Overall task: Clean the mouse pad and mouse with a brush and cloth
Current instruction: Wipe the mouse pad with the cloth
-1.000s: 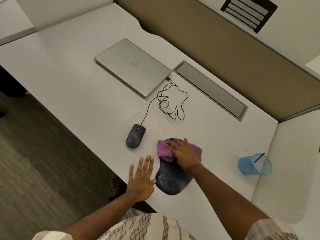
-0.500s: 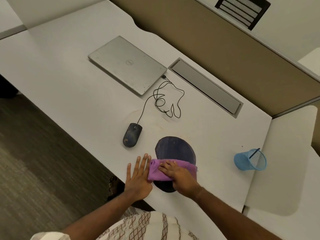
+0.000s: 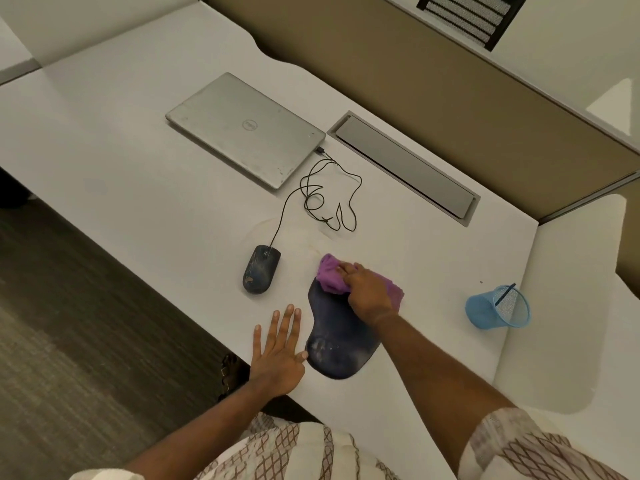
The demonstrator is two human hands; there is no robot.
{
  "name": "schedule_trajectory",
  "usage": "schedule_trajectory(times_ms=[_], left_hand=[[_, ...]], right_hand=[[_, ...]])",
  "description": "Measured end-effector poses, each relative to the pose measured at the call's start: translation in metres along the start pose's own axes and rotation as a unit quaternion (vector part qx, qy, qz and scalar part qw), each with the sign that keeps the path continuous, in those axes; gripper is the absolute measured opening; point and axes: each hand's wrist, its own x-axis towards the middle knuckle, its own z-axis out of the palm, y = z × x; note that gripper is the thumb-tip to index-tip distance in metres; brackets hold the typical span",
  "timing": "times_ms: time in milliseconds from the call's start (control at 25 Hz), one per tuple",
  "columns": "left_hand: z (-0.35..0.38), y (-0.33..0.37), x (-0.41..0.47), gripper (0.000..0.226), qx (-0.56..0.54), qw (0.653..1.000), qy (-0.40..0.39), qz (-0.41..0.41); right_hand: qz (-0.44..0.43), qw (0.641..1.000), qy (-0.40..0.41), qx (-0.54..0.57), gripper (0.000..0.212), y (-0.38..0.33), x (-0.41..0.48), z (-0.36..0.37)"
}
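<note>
My white desk (image 3: 138,168) fills most of the view. A closed silver laptop (image 3: 246,129) lies far left on it, with a long grey cable hatch (image 3: 405,164) set into the desk to the laptop's right. Near me lies the dark blue mouse pad (image 3: 339,337), its raised wrist rest at the near end and dusty. My left hand (image 3: 277,355) lies flat on the desk just left of the pad, fingers spread, the thumb touching the pad's edge. My right hand (image 3: 367,289) has its fingers curled over the bunched purple cloth (image 3: 329,277), pressing it onto the pad's far end. Well to the right, a blue mesh cup (image 3: 495,308) lies tipped on its side. The smudged dark mouse (image 3: 261,273) sits left of the pad, apart from it, and its cable (image 3: 311,188) loops to the laptop.
</note>
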Motion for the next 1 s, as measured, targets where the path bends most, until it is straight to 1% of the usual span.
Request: schedule_trajectory(times_ms=[40,80,120,200,240,280,360,400,440,520,640,680,720,760,840,920,1000], left_hand=[[0.000,0.000,0.000,0.083,-0.002,1.000,0.001,0.001],[0.000,0.000,0.000,0.083,-0.003,1.000,0.003,0.001],[0.000,0.000,0.000,0.083,-0.004,1.000,0.001,0.003],[-0.001,0.000,0.000,0.084,-0.006,1.000,-0.012,0.011],[-0.001,0.000,0.000,0.083,-0.008,1.000,-0.013,0.013],[-0.001,0.000,0.000,0.083,-0.009,1.000,-0.014,0.011],[-0.001,0.000,0.001,0.081,-0.010,1.000,-0.021,0.006],[0.000,0.000,0.000,0.081,-0.012,1.000,-0.022,0.005],[0.000,-0.001,0.000,0.081,-0.013,1.000,-0.019,0.004],[0.000,-0.002,0.000,0.082,-0.016,1.000,-0.011,0.005],[0.000,-0.001,-0.001,0.083,-0.006,1.000,-0.008,0.007],[-0.001,0.000,-0.001,0.083,-0.005,1.000,-0.008,0.006],[0.000,0.000,-0.002,0.082,-0.005,1.000,-0.006,0.006],[0.000,-0.001,-0.001,0.082,-0.003,1.000,-0.006,0.005],[0.001,-0.001,0.000,0.081,0.009,1.000,-0.016,0.001],[0.002,-0.002,0.001,0.080,0.014,0.999,-0.030,0.002],[0.002,-0.002,0.001,0.080,0.005,1.000,-0.021,0.006]], right_hand=[[0.023,0.998,0.014,0.064,0.060,-0.005,-0.007,0.006],[0.027,0.994,0.023,0.106,0.058,-0.009,-0.018,0.018],[0.008,0.992,0.017,0.123,0.057,-0.015,-0.033,0.030],[-0.056,0.991,-0.009,0.121,0.051,-0.021,-0.067,0.054],[-0.082,0.990,-0.026,0.113,0.050,-0.018,-0.079,0.062],[-0.112,0.990,-0.042,0.081,0.053,-0.013,-0.085,0.065],[-0.186,0.981,-0.041,-0.025,0.062,0.000,-0.076,0.057],[-0.203,0.976,-0.035,-0.066,0.065,0.006,-0.066,0.051],[-0.197,0.976,-0.027,-0.091,0.067,0.010,-0.054,0.043],[-0.143,0.986,-0.005,-0.088,0.069,0.009,-0.032,0.030],[-0.003,1.000,0.019,0.017,0.059,-0.007,-0.009,0.020],[0.028,0.998,0.024,0.051,0.057,-0.012,-0.007,0.021],[0.038,0.997,0.027,0.067,0.059,-0.017,-0.008,0.024],[0.029,0.997,0.026,0.068,0.063,-0.021,-0.014,0.031],[-0.031,0.998,0.007,0.046,0.069,-0.027,-0.034,0.047],[-0.091,0.995,-0.027,0.018,0.067,-0.023,-0.053,0.060],[-0.133,0.990,-0.052,-0.009,0.062,-0.012,-0.060,0.060]])
